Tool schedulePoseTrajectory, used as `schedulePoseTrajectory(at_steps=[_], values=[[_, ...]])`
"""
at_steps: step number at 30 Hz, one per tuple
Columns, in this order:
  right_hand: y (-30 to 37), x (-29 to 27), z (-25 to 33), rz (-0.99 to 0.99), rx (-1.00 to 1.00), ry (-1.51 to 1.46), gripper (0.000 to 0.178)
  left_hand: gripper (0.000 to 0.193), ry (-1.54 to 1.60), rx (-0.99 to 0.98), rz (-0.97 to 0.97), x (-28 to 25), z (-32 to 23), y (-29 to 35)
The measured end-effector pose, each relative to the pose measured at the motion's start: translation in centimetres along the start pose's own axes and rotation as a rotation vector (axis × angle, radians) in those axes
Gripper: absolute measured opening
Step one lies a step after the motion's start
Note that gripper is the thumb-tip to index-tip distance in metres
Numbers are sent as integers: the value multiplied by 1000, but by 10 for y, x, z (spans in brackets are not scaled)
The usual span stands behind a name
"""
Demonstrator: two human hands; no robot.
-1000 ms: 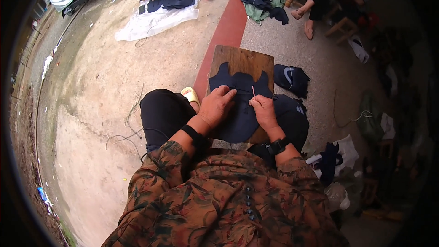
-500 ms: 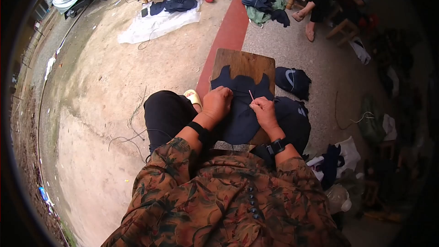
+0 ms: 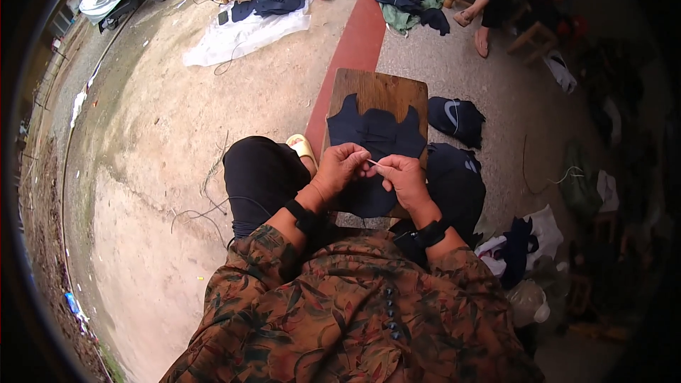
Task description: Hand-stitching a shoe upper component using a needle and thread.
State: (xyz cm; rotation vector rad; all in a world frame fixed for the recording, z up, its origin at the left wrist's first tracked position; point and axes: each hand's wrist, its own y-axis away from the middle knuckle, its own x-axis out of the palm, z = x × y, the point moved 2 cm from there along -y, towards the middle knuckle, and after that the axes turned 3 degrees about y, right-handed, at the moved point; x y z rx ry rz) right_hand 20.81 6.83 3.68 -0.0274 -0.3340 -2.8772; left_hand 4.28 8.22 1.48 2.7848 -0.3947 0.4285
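A thin pale pink stick (image 3: 373, 162) is pinched in the fingertips of my right hand (image 3: 404, 177). Its other end reaches the closed fingertips of my left hand (image 3: 342, 167); what else those fingers hold, if anything, is too small to tell. Both hands meet just above a dark navy cut piece of fabric (image 3: 379, 131), which lies flat with two pointed corners at its far side. Short dark lines mark the middle of this fabric. Beneath it is a wooden bench top (image 3: 386, 86), whose bare wood shows at the far end.
Right of the bench lies a tied navy fabric bundle (image 3: 457, 122), with more navy fabric (image 3: 454, 174) nearer me. Plastic bags (image 3: 528, 301) sit low on the right. Two people sit farther off, near a white sheet (image 3: 248, 39) and a green cloth (image 3: 401, 21) bearing dark fabric.
My hands have come together and nearer to me, off the middle of the fabric. The stick, upright in my right hand before, now points toward my left fingertips.
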Motion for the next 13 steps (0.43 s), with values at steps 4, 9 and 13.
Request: schedulePoseTrajectory(at_steps=[4,9,13], values=[[-3,-1,1,10,26,21,8,14,52,-28,-21,-2,-3,0],[-12,-9,3,-96,-383,755,10,11,-303,228,-188,-7,-1,3],[-22,-20,-4,-83,-402,1058,15,13,-992,498,-249,-15,-7,10]])
